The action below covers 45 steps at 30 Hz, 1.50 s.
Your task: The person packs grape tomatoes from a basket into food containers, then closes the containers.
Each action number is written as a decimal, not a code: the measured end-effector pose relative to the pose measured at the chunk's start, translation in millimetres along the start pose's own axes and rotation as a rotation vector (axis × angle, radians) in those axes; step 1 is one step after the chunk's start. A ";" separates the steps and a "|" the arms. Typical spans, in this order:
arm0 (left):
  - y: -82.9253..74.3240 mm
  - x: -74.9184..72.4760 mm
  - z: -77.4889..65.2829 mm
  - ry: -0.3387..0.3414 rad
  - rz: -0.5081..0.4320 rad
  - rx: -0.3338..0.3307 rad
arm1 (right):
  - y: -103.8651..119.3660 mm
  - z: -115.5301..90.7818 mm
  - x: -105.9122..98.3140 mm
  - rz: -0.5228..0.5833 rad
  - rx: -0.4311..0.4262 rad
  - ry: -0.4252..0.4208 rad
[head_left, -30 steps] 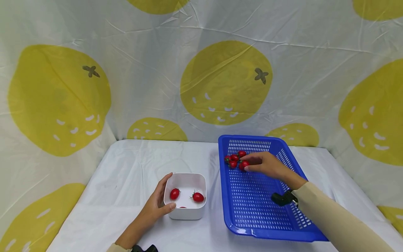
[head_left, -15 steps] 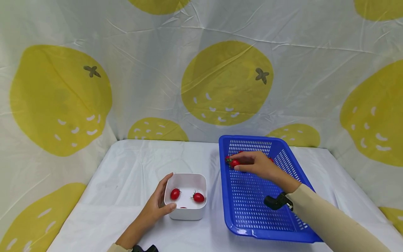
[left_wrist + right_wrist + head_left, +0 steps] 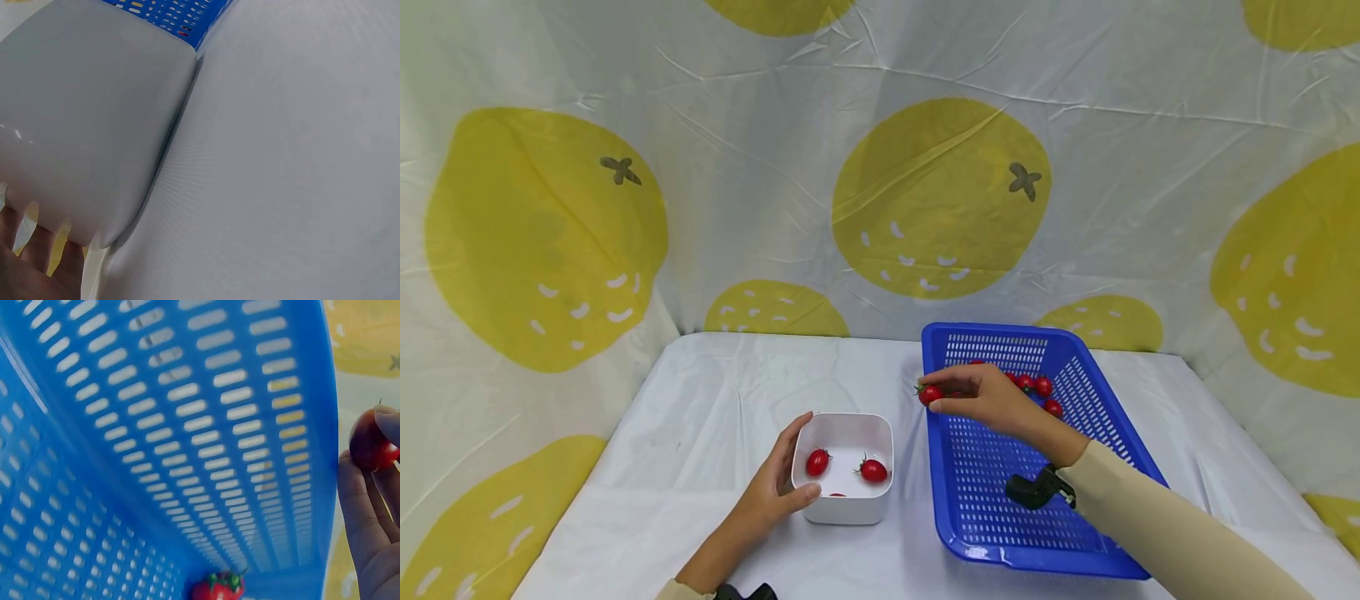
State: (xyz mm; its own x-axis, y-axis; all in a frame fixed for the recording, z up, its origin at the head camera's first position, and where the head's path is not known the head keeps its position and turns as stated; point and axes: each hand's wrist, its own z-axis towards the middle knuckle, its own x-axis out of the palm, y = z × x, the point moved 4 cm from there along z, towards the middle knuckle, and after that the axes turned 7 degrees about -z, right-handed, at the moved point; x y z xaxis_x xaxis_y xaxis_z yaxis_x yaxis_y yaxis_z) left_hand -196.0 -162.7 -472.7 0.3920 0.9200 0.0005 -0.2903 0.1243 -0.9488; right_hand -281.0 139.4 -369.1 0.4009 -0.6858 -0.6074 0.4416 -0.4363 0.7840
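My left hand (image 3: 771, 483) grips the left side of a square white container (image 3: 846, 511), thumb at its front rim and fingers behind. Two cherry tomatoes (image 3: 873, 471) lie inside, and a third shows only its top behind the front wall. In the left wrist view, fingers (image 3: 65, 269) wrap the container's lower end. Over the left rim of a blue slotted basket (image 3: 936, 500), my right hand (image 3: 988, 402) pinches a red cherry tomato (image 3: 931, 395) with its green stem showing. The right wrist view has this held tomato (image 3: 370, 445) between thumb and fingers, just past the basket's rim.
Several cherry tomatoes (image 3: 1042, 386) lie in the far part of the basket, partly hidden by my right hand. A white cloth (image 3: 722, 417) covers the table. A curtain with yellow fruit prints (image 3: 752, 150) rises behind and at both sides.
My right hand has moved left, carrying the cherry tomato from inside the basket to above its left rim. More tomatoes now show to the hand's right. The left hand and container stay put.
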 end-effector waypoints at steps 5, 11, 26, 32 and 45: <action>0.3 -0.3 0.2 0.001 0.003 0.000 | 6.0 4.7 7.8 0.018 0.006 0.014; 0.6 -0.4 0.2 -0.001 0.006 -0.006 | 12.4 10.3 17.1 0.039 -0.012 0.038; -0.8 -0.5 0.7 -0.014 0.027 -0.014 | 25.7 25.5 40.4 0.078 -0.085 0.105; -1.2 -0.8 0.7 -0.018 0.030 -0.016 | 30.0 29.9 48.0 0.084 -0.089 0.123; -3.6 0.5 1.4 -0.024 0.047 -0.021 | 35.3 35.4 62.6 0.071 -0.118 0.164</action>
State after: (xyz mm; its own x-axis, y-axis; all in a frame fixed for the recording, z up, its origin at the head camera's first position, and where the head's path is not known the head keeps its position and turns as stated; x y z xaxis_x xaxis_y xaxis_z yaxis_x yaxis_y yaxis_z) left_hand -196.0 -162.1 -468.9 0.3573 0.9332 -0.0371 -0.2894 0.0728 -0.9544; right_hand -268.8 60.5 -375.0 0.5551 -0.6044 -0.5715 0.4950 -0.3121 0.8109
